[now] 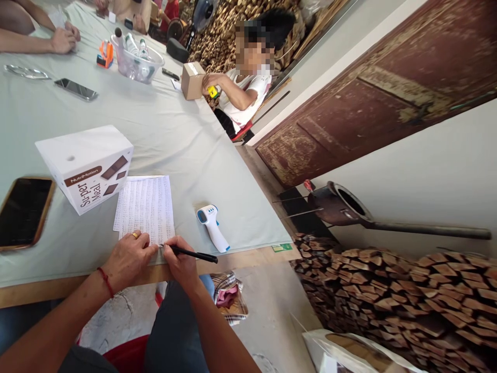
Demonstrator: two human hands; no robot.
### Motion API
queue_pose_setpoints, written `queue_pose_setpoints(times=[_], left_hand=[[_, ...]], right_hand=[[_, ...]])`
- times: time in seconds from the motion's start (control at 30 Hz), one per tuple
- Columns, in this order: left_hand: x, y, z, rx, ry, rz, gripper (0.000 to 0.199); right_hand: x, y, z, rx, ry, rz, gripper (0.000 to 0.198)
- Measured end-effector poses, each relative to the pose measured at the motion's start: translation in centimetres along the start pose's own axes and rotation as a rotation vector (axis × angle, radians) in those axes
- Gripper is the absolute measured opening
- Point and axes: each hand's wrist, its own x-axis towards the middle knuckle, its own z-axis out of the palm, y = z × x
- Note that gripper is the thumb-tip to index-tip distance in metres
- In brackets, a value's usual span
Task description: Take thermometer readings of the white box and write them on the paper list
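A sheet of paper (145, 204) covered in rows of small handwriting lies at the table's near edge. My left hand (130, 257), with a ring and a red wrist cord, rests on its lower part, fingers lying on the sheet and partly curled. My right hand (181, 263) is closed around a black pen (196, 254), whose tip meets the paper's bottom edge close to my left fingers. Just beyond the sheet's upper left stands a white box (91, 171) with brown print. A white and blue infrared thermometer (213, 228) lies to the right of my right hand.
A phone (26, 212) lies at left, another phone (75, 89) farther off. Beyond are a plastic basket (137, 65) of bottles, an orange tape dispenser (104, 55) and a cardboard box (192, 81) by a seated person (248, 93). Firewood (419, 290) is stacked at right.
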Motion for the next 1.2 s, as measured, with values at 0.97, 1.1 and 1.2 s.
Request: queue_pose_setpoints(times=[0.97, 1.1, 1.2], left_hand=[[0.03, 0.03, -0.19, -0.005, -0.005, 0.012, 0.020], [0.04, 0.06, -0.22, -0.016, 0.001, 0.010, 0.020], [0.03, 0.07, -0.29, -0.015, 0.001, 0.013, 0.021]], right_hand=[[-0.12, 0.03, -0.06, -0.029, 0.013, 0.009, 0.013], [-0.13, -0.07, -0.12, -0.036, 0.019, 0.017, 0.013], [-0.11, -0.14, -0.15, -0.035, 0.011, 0.025, 0.013]])
